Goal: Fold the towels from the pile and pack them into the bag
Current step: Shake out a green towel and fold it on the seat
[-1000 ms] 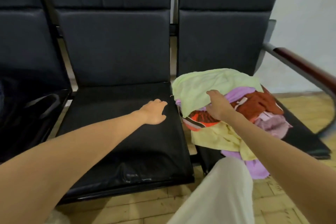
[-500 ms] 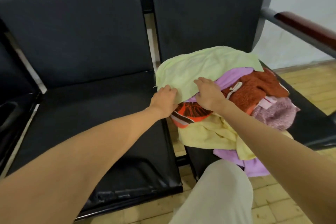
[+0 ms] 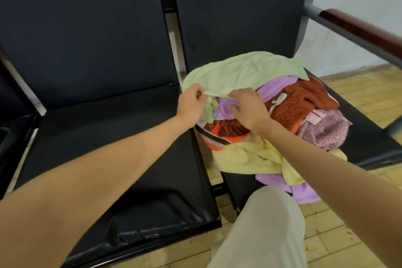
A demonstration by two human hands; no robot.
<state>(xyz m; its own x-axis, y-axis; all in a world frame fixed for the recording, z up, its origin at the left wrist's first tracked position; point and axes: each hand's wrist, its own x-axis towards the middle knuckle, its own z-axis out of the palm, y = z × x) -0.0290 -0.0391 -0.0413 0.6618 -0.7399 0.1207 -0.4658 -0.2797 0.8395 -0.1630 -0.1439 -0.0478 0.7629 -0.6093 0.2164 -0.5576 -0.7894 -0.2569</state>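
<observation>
A pile of towels (image 3: 300, 115) lies on the right black seat (image 3: 365, 141). On top is a light green towel (image 3: 245, 69); under it are purple, rust-red, orange-patterned, pink and pale yellow ones. My left hand (image 3: 190, 104) pinches the near edge of the green towel. A short way to its right, my right hand (image 3: 249, 107) grips the same edge, so the hem is stretched between them. At the far left edge a dark shape (image 3: 6, 139) sits on the left seat; whether it is the bag I cannot tell.
The middle black seat (image 3: 113, 150) lies to the left of the pile. A wooden-topped armrest (image 3: 359, 28) runs along the right. My knee in light trousers (image 3: 269, 224) is below the pile. The floor (image 3: 359, 93) is yellow tile.
My left hand left the middle seat and came to the pile. Both hands have taken hold of the green towel's near edge and lifted it. The view has shifted right and down.
</observation>
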